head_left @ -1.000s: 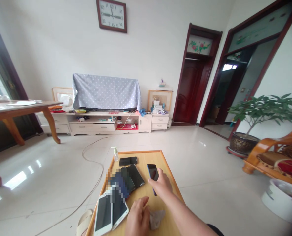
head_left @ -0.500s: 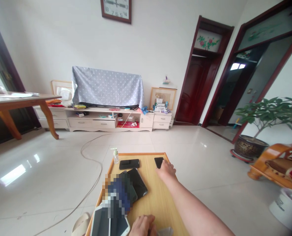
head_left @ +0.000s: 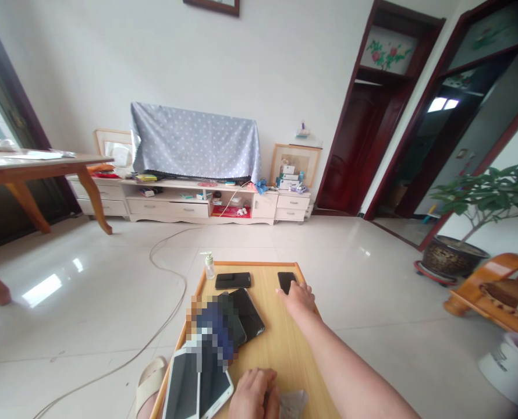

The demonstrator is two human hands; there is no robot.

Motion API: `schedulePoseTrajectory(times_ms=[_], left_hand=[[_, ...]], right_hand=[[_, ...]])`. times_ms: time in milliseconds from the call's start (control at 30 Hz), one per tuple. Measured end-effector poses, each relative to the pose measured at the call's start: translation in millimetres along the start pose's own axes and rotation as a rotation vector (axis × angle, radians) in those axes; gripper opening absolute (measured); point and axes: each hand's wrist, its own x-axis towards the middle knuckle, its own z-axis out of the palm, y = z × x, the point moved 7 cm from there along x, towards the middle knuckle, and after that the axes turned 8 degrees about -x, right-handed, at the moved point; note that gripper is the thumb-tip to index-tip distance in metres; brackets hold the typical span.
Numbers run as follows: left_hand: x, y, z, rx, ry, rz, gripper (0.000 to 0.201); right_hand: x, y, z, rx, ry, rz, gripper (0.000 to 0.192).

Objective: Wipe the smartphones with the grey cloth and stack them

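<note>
Black phone (head_left: 286,280) lies partly hidden by the right hand (head_left: 300,299).

Right hand (head_left: 300,297): right of lower centre, over the near end of a dark phone (head_left: 286,280), its grip unclear
Left hand (head_left: 254,396): bottom centre, fingers curled, a crumpled pale scrap (head_left: 294,402) just beside it
Counter (head_left: 285,355): wooden, lower middle, beneath both hands
White-framed phones (head_left: 181,381): two, lower left of centre, partly pixelated
Pump bottle (head_left: 209,269): upright at the counter's far left corner, near a black phone (head_left: 233,281) lying flat
Spotted cover (head_left: 195,139): upper left of centre, draped above a pale cabinet (head_left: 167,208)
Potted plant (head_left: 481,201): right edge
</note>
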Motion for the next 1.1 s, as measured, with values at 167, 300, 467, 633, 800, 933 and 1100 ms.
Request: schedulePoseTrajectory(times_ms=[167, 300, 467, 633, 800, 933, 1100], left_hand=[[1, 21, -10.0, -0.006, -0.068, -0.025, 0.018], [-4, 37, -15.0, -0.026, -0.085, -0.033, 0.020], [-16, 54, -24.2, -0.073, -0.036, -0.082, 0.020], [-31, 65, -32.0, -0.110, 0.006, -0.083, 0.021], [-49, 75, -42.4, -0.047, 0.073, -0.048, 0.020], [-60, 86, -73.3, 0.101, 0.168, -0.039, 0.023], [-79, 77, -127.6, 0.454, 0.318, -0.234, 0.034]], right_hand=[[-34, 0, -22, 0.090, 0.102, -0.068, 0.058], [-91, 8, -25, 0.323, 0.095, -0.131, 0.042], [-184, 20, -26, 0.531, 0.005, -0.234, 0.032], [-254, 24, -40, 0.536, -0.077, -0.354, 0.034], [-279, 34, -39, 0.454, -0.144, -0.342, 0.030], [-289, 37, -38, 0.340, -0.151, -0.357, 0.031], [-295, 43, -44, 0.358, -0.133, -0.329, 0.032]])
